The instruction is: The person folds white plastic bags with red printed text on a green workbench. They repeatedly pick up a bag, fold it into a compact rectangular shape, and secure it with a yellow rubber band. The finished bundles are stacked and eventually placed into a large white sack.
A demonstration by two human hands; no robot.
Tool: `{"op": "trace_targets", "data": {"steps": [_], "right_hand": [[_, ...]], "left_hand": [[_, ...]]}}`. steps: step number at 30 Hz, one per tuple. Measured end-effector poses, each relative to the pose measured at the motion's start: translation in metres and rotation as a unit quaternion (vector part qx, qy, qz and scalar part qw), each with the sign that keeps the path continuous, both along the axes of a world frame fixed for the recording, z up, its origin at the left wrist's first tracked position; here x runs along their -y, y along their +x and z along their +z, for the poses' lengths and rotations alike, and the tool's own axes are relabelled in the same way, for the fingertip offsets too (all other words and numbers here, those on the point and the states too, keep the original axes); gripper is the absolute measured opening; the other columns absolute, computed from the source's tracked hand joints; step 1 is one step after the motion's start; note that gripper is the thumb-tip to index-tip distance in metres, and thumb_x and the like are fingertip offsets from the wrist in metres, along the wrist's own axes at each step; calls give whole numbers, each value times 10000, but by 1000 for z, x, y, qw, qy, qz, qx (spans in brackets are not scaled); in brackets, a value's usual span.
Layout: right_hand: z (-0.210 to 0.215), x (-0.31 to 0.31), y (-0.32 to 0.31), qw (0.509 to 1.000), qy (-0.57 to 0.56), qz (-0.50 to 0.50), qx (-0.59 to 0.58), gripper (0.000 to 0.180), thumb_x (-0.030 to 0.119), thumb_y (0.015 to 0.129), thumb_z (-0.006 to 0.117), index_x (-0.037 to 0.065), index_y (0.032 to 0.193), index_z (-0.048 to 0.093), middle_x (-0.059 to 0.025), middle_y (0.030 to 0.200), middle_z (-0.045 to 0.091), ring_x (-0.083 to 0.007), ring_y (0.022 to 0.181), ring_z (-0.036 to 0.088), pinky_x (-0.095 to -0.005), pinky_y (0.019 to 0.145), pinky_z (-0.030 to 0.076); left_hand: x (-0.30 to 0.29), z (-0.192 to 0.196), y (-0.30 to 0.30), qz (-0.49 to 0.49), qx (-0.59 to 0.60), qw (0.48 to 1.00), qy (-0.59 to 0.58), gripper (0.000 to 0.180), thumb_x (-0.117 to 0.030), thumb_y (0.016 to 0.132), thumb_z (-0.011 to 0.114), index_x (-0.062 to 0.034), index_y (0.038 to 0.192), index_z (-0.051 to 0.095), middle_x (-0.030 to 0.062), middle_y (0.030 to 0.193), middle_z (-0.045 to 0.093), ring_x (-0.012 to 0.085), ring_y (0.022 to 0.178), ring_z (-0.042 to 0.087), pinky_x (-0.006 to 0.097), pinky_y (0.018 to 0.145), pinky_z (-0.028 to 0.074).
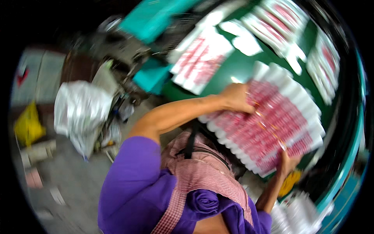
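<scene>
Between my hands is a thick bundle of white plastic bags with red print [249,130], its layers showing as scalloped, overlapping edges. My left hand [237,97] is closed on its far left edge. Lower on the right, my right hand [289,160] grips the opposite edge. A thin orange band [270,130] runs across the bundle from one hand to the other. Motion blurs the fingers somewhat. The bundle hides part of the green table [222,80] beneath it.
More printed bag stacks lie on the table: one far left [202,60], one at the back [276,23], one far right [324,64]. A loose white piece [243,39] lies between. Left on the floor stand a white plastic sack [82,109] and a yellow bag [30,126].
</scene>
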State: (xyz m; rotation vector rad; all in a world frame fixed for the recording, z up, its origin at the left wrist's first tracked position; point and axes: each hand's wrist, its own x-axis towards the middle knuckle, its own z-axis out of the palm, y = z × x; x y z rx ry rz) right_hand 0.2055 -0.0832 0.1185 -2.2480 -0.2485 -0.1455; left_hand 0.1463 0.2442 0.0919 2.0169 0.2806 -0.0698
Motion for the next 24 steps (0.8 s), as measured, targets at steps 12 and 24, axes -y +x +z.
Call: {"op": "trace_targets", "data": {"steps": [12,24], "right_hand": [[70,-74,78,927,224,302,11,754,19,741,658,-80,1384,277,-192,1276,476,-229,1086,508,-357,974,389],[43,-151,143,737,272,597,-162,618,47,679,695,-91,1206,404,-164,1061,571,-215,957,564,-347,892,451]], "left_hand": [[13,144,-113,294,47,943,149,539,-310,537,749,106,840,588,281,765,636,400,737,643,429,748,518],[166,174,-95,592,25,754,282,424,-296,620,778,-41,931,642,117,837,684,244,758,665,369,742,522]]}}
